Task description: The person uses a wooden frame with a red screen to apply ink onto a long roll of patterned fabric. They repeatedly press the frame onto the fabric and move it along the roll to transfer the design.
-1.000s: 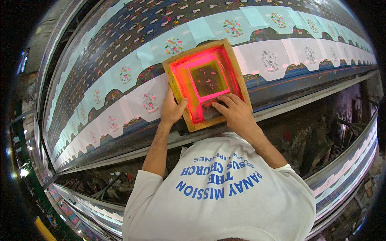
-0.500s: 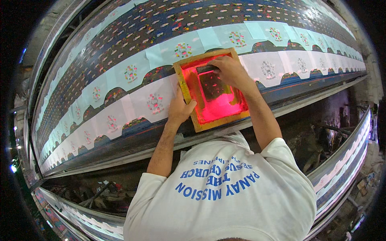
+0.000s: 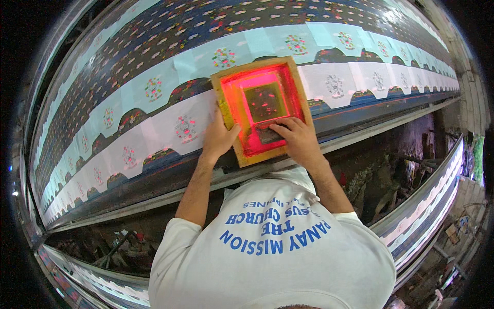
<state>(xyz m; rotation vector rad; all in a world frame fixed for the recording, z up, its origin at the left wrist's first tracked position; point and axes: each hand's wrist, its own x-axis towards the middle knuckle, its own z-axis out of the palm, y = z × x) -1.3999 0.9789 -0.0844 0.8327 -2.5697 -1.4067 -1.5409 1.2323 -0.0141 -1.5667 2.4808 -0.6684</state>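
A wooden-framed screen (image 3: 277, 62) lies tilted across a row of pale pink cut pieces (image 3: 165, 132), its inside smeared with bright pink ink round a darker central square. My left hand (image 3: 222, 135) grips the frame's left side, thumb over the rim. My right hand (image 3: 294, 135) is closed on a dark squeegee (image 3: 266, 135) at the lower part of the screen, below the square. Printed designs show on the pieces to either side of the frame.
A row of mint pieces (image 3: 260, 41) with colourful prints runs beyond the pink row on the long dark table (image 3: 134, 49). A metal rail (image 3: 375, 109) edges its near side, above a dark cluttered gap. Another table (image 3: 422, 206) with pieces lies behind my white shirt (image 3: 272, 278).
Half a second ago my right hand and the squeegee were at the screen's top; now they are back at its bottom, as a second ago. My left hand stays on the frame.
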